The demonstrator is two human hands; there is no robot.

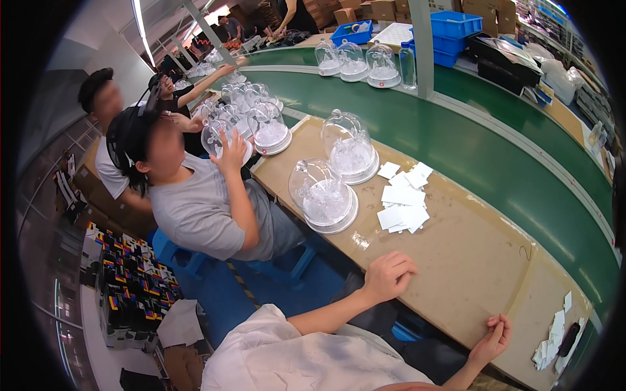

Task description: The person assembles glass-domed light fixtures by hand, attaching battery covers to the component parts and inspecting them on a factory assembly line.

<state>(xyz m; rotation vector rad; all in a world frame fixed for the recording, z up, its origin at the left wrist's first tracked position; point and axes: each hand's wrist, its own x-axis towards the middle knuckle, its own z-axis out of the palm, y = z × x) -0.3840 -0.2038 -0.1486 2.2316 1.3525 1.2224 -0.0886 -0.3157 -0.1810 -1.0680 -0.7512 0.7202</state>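
My left hand [389, 275] rests at the near edge of the brown work table [469, 241], its fingers loosely curled together with nothing seen in them. Farther right, my right hand [493, 340] lies by the same edge, fingers also curled in and no object showing. Beyond my left hand is a loose pile of small white cards [404, 199]. Left of the cards stand two clear dome covers on round white bases, a nearer dome [323, 199] and a farther dome [350, 150]; pale clear decorations fill them.
A person in a grey shirt [202, 208] sits at left, touching a dome [225, 140] among several others. A green conveyor belt [482, 140] runs behind the table, carrying domes and a clear bottle [407, 65]. White slips [551, 342] and a black-handled tool [569, 339] lie at far right.
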